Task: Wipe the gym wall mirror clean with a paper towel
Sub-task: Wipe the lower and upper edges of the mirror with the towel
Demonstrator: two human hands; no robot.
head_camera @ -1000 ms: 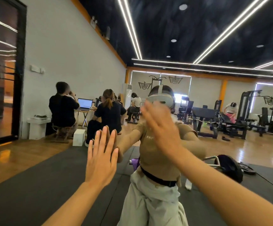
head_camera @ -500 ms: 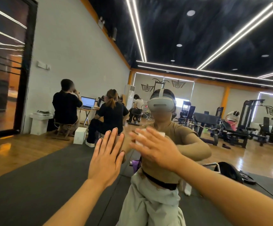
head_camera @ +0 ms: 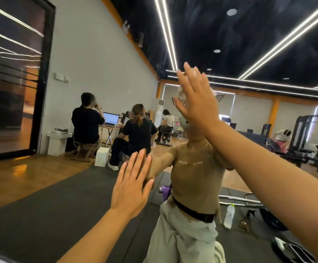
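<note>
The wall mirror (head_camera: 239, 35) fills the view in front of me and reflects the gym and my own figure. My left hand (head_camera: 133, 185) lies flat against the glass at lower centre, fingers straight and close together. My right hand (head_camera: 196, 99) is raised higher, fingers spread and straight, pressing a white paper towel (head_camera: 181, 92) onto the mirror. Only small crumpled edges of the towel show past my fingers and palm; the rest is hidden under the hand.
Everything else is reflection: several seated people at a small table with a laptop (head_camera: 111, 119) on the left, weight machines (head_camera: 306, 141) on the right, a plastic bottle (head_camera: 229, 216) and a spray bottle (head_camera: 246, 221) on the dark floor mat.
My right hand with the paper towel has swept up the glass from chest height to above head height. My left hand stays flat on the mirror in the same spot.
</note>
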